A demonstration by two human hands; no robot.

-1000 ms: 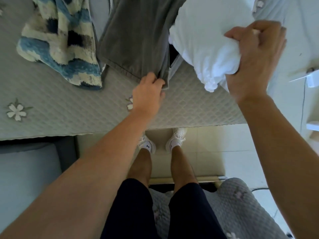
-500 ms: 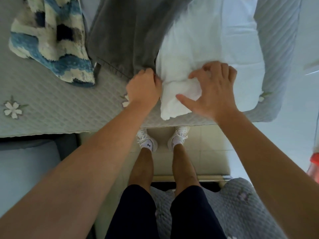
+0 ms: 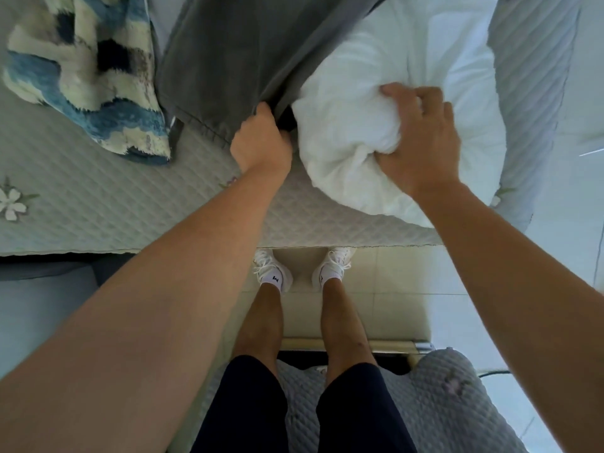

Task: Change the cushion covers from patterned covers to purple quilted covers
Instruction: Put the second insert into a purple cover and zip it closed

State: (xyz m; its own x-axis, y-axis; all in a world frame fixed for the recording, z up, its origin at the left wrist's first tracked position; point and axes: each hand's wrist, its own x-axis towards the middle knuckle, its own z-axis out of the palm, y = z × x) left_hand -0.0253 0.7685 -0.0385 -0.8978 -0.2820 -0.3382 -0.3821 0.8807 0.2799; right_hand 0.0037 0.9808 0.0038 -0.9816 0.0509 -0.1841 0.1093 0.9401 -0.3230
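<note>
A white cushion insert (image 3: 408, 70) lies on the quilted sofa seat (image 3: 98, 204). My right hand (image 3: 421, 138) grips a bunched corner of the insert, fingers dug into the fabric. Just left of it lies a grey-purple cover (image 3: 235, 60), its open edge facing me. My left hand (image 3: 261, 142) pinches that edge and holds it lifted, so a dark gap shows between the cover and the insert's corner. A shaggy blue, white and black patterned cover (image 3: 85, 67) lies crumpled at the far left of the seat.
The seat's front edge runs across the middle of the view, with my legs and white shoes (image 3: 273, 273) on the tiled floor (image 3: 392, 289) below. A second quilted cushion (image 3: 441, 403) sits behind my legs. A pale blue surface (image 3: 39, 295) lies at the lower left.
My right hand has gone from resting spread on the insert to gripping its bunched corner beside the cover's opening. My left hand has kept hold of the cover's edge.
</note>
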